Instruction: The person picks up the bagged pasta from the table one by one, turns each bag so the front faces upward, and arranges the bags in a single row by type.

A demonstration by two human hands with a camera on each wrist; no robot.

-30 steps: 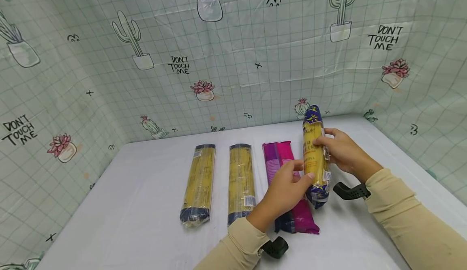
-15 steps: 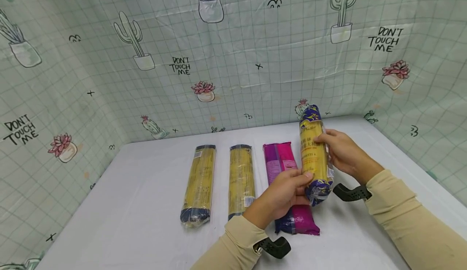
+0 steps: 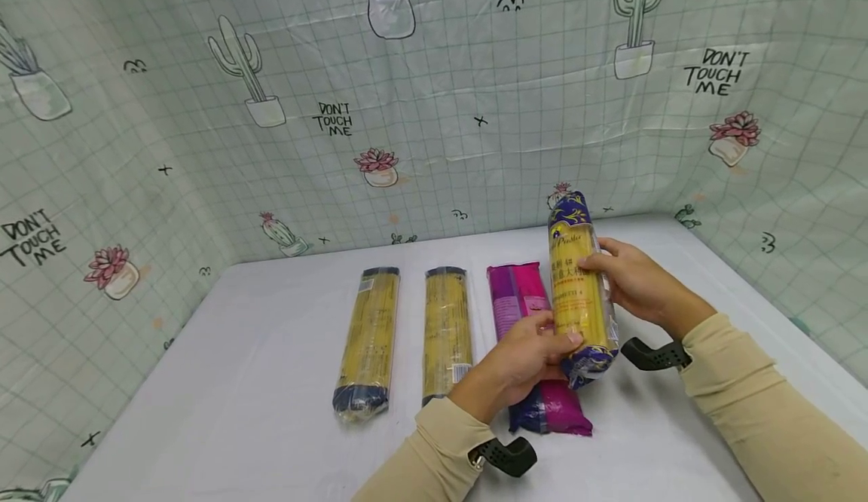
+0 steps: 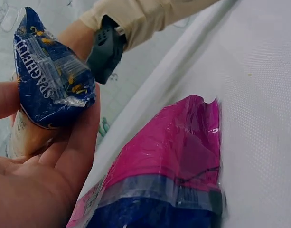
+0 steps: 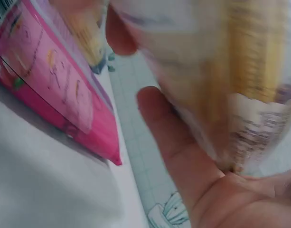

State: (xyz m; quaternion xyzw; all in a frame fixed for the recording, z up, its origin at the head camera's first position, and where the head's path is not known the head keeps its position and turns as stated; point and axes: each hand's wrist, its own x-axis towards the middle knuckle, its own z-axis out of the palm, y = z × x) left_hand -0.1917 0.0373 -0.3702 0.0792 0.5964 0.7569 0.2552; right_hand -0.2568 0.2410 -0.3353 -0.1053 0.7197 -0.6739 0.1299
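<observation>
Spaghetti pack [image 3: 573, 291] is being held above the right side of the white table [image 3: 258, 381]: the left hand [image 3: 518, 359] is grasping its near end, the right hand [image 3: 636, 282] its right edge. A magenta pack [image 3: 514, 291] is lying below, leftward (near edge protruding). Two yellow packs [image 3: 369, 329] are lying farther left, slightly apart; white surface is extending leftward beyond them.

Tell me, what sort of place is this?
Probably a makeshift filming corner, though I can't be sure: a white-topped table has a wrinkled cactus-print sheet behind it and on both sides, and the person wears a black device at each wrist.
</observation>
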